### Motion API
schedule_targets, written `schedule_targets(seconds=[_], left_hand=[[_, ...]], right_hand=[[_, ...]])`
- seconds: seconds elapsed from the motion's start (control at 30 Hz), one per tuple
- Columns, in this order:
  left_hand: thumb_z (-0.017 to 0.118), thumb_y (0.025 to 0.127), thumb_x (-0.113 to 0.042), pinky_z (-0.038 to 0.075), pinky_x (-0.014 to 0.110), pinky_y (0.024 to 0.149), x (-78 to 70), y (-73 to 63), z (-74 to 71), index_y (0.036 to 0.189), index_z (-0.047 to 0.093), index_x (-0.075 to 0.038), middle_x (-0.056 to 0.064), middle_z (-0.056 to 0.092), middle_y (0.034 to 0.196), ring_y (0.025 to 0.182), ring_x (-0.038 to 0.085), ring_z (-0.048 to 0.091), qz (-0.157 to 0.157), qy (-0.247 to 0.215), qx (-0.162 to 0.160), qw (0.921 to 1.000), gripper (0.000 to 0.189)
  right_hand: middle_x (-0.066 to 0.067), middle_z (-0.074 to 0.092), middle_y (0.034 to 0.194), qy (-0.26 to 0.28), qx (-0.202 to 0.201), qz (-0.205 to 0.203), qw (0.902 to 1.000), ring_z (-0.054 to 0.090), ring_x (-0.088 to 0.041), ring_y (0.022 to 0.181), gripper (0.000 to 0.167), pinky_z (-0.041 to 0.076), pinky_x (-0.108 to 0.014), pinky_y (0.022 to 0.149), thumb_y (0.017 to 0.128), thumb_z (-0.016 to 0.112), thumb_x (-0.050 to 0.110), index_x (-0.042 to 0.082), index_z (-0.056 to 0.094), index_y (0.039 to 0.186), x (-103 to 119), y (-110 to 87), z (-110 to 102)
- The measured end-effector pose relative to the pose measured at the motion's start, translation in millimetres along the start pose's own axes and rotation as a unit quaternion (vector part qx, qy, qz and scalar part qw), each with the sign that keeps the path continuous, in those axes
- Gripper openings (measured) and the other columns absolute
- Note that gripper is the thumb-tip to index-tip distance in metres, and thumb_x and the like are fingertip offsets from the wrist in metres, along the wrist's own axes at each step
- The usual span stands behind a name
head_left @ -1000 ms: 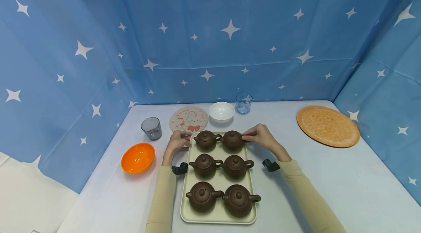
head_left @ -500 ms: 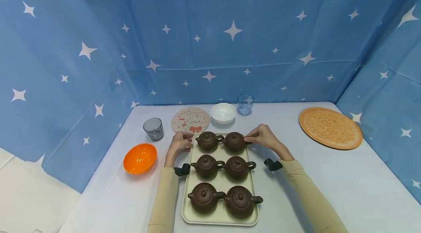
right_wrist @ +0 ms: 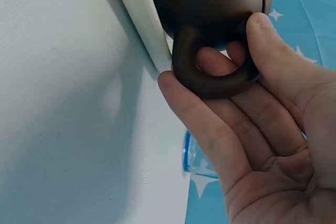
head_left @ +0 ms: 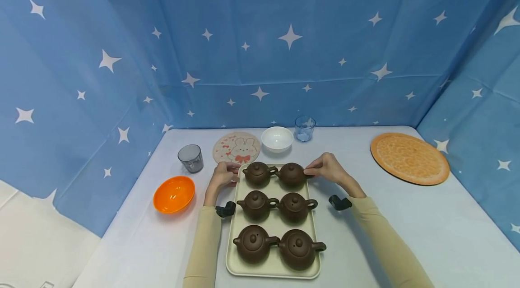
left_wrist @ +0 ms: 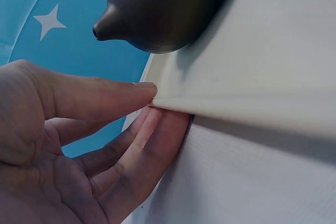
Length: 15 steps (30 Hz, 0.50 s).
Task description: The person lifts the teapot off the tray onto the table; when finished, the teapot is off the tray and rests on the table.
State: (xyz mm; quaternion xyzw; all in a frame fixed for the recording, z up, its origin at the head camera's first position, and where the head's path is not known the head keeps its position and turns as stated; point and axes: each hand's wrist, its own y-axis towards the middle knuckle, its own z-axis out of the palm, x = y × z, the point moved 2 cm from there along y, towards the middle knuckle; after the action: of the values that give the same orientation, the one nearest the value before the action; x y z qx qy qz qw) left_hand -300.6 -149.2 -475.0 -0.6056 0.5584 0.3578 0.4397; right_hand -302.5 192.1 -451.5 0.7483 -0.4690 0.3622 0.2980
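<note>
A cream rectangular tray [head_left: 274,225] bears several dark brown teapots in two columns, their handles turned to the right. My left hand [head_left: 221,176] is at the tray's far left corner. In the left wrist view, its thumb [left_wrist: 131,95] lies on top of the rim with fingers beneath, pinching the edge. My right hand [head_left: 328,169] holds the handle [right_wrist: 210,85] of the far right teapot [head_left: 291,175]. The right wrist view shows its thumb on top of the handle and fingers around and below it, beside the tray's edge.
Left of the tray stand an orange bowl [head_left: 174,194] and a grey glass [head_left: 191,159]. Behind it are a round rabbit mat [head_left: 233,147], a white bowl [head_left: 277,140] and a blue glass [head_left: 304,129]. An orange round mat [head_left: 409,158] lies far right. A starry blue cloth [head_left: 260,62] rises behind.
The head view has shifted slightly, so everything appears a little farther right. Both hands keep their holds, and the teapots stay in place on the tray.
</note>
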Motion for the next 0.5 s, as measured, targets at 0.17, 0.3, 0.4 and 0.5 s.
schedule_targets(seconds=[0.17, 0.3, 0.4, 0.5], left_hand=[[0.06, 0.068, 0.018, 0.059, 0.034, 0.06, -0.5, 0.3, -0.2, 0.116, 0.064, 0.007, 0.021, 0.067, 0.096, 0.073, 0.019, 0.063, -0.001, -0.008, 0.006, 1.0, 0.049], [0.06, 0.067, 0.019, 0.059, 0.033, 0.058, -0.9, 0.9, -0.9, 0.115, 0.065, 0.007, 0.021, 0.067, 0.094, 0.072, 0.018, 0.062, -0.001, -0.012, 0.009, 0.9999, 0.05], [0.059, 0.068, 0.019, 0.058, 0.032, 0.058, 0.5, 2.1, -1.3, 0.116, 0.064, 0.007, 0.021, 0.067, 0.096, 0.073, 0.017, 0.062, 0.0, -0.006, 0.011, 0.9999, 0.05], [0.059, 0.068, 0.019, 0.059, 0.032, 0.06, 2.3, 2.6, -1.4, 0.117, 0.064, 0.007, 0.021, 0.067, 0.097, 0.075, 0.017, 0.063, -0.001, -0.004, 0.014, 0.9999, 0.05]], right_hand=[[-0.016, 0.073, 0.082, 0.011, -0.003, 0.004, 0.9999, 0.07, -0.024, 0.069, 0.015, 0.059, -0.037, 0.063, 0.082, 0.075, 0.01, -0.003, 0.076, 0.088, -1.1, -2.7, -4.1], [-0.018, 0.073, 0.085, 0.034, -0.002, 0.007, 0.9994, 0.071, -0.024, 0.073, 0.018, 0.059, -0.04, 0.068, 0.083, 0.074, 0.012, -0.004, 0.076, 0.091, -5.6, -4.5, -13.8], [-0.02, 0.072, 0.087, 0.048, -0.004, 0.01, 0.9988, 0.071, -0.029, 0.076, 0.02, 0.059, -0.039, 0.072, 0.084, 0.073, 0.013, -0.005, 0.075, 0.092, -9.7, -7.8, -26.5], [-0.02, 0.072, 0.088, 0.048, -0.008, 0.012, 0.9988, 0.071, -0.034, 0.078, 0.022, 0.059, -0.037, 0.073, 0.085, 0.072, 0.013, -0.006, 0.074, 0.094, -15.4, -13.8, -42.3]])
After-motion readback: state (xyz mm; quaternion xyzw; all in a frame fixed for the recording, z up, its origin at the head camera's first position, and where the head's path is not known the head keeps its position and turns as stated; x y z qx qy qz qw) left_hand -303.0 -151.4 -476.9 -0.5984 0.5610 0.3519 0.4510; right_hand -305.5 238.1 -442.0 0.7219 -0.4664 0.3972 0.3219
